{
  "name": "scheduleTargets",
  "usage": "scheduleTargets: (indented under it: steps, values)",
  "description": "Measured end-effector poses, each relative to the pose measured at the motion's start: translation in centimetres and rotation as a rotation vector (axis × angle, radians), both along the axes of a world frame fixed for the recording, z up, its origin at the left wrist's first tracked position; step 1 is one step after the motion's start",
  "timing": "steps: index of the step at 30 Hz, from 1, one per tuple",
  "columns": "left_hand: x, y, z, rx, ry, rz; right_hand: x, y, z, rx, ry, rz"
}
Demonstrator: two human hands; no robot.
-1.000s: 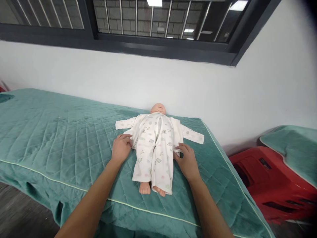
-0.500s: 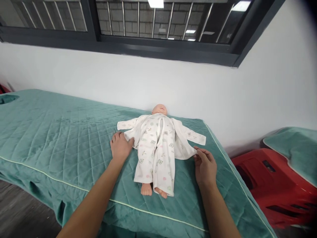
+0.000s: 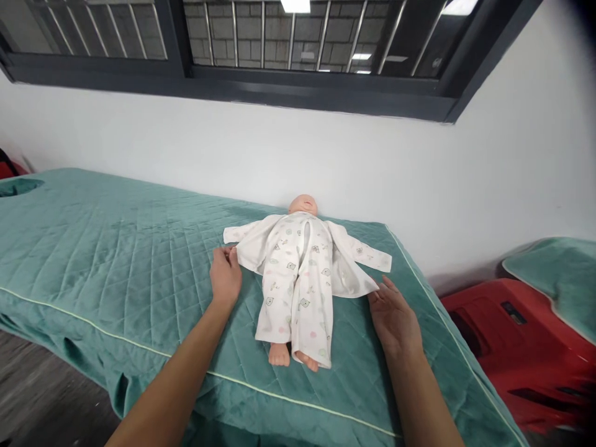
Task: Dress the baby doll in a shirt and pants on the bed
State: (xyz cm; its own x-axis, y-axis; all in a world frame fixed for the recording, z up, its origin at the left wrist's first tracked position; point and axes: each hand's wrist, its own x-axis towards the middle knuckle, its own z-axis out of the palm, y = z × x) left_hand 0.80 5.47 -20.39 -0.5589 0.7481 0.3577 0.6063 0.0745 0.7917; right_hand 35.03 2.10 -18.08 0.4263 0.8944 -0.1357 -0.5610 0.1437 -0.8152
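Note:
A baby doll (image 3: 303, 203) lies on its back on a green quilted bed cover, head by the wall and bare feet towards me. It wears patterned white trousers (image 3: 298, 298) and an open white baby jacket (image 3: 349, 273) with both sleeves spread outwards. My left hand (image 3: 226, 273) pinches the jacket's left front corner and pulls that flap out sideways. At the right flap's tip, my right hand (image 3: 395, 315) lies palm up with its fingers stretched out, touching or just under the cloth corner.
The green bed cover (image 3: 139, 248) has a face hole at the far left. Beyond it is a white wall (image 3: 279, 149) under a dark-framed barred window (image 3: 326, 87). A red plastic chair (image 3: 521, 347) with a green cloth (image 3: 559, 279) stands at the right.
My left hand's fingers have closed on the left flap's corner and drawn it out flatter. My right hand has loosened its pinch on the right flap and turned palm up.

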Motion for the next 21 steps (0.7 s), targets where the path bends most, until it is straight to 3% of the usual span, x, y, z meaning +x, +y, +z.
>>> scheduleTargets:
  steps: [4, 11, 16, 21]
  values:
    - [0.0, -0.8, 0.5, 0.193, -0.152, 0.011, -0.4, 0.2, 0.2, -0.042, -0.019, 0.097]
    - [-0.3, -0.2, 0.3, 0.083, -0.227, -0.043, -0.8, 0.3, 0.8, -0.15, -0.009, 0.381]
    - [-0.6, 0.6, -0.6, 0.125, -0.197, -0.102, -0.8, 0.1, 0.8, -0.064, -0.047, 0.383]
    - [-0.9, 1.3, -1.3, 0.107, -0.135, -0.117, -0.7, 1.3, 1.6, -0.016, -0.019, 0.498]
